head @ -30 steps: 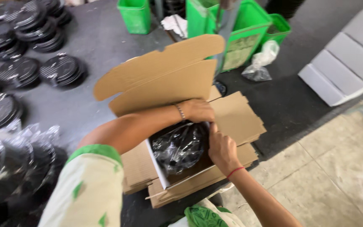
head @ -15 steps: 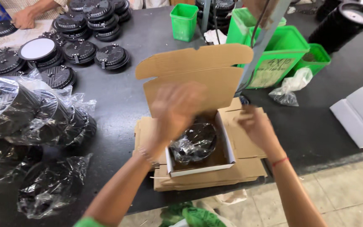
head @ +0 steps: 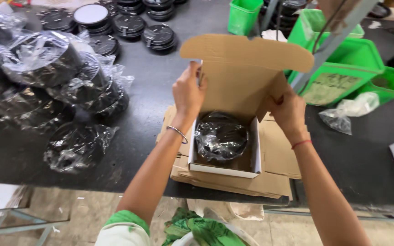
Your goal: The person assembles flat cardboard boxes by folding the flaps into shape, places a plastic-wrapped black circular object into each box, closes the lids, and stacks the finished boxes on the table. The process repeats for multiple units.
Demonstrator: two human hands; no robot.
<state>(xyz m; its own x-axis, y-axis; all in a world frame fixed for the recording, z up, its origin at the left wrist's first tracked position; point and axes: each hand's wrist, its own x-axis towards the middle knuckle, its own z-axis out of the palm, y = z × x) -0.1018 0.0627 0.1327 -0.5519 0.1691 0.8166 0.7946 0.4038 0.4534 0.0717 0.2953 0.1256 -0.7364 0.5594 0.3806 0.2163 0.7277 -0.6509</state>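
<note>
Cardboard lid flap [head: 245,68] of the small open box [head: 224,155] is pinched by my left hand [head: 189,93] and right hand [head: 289,111]. Inside sits a plastic-wrapped black round part [head: 220,136], on flat cardboard sheets [head: 270,175] at the dark worktop's [head: 151,91] near edge.

both hands have left the bagged black part [head: 221,136] inside the box [head: 224,171]. the left hand [head: 189,91] now pinches the left edge of the raised lid [head: 245,68], and the right hand [head: 289,109] has risen to grip its right side flap.
</note>
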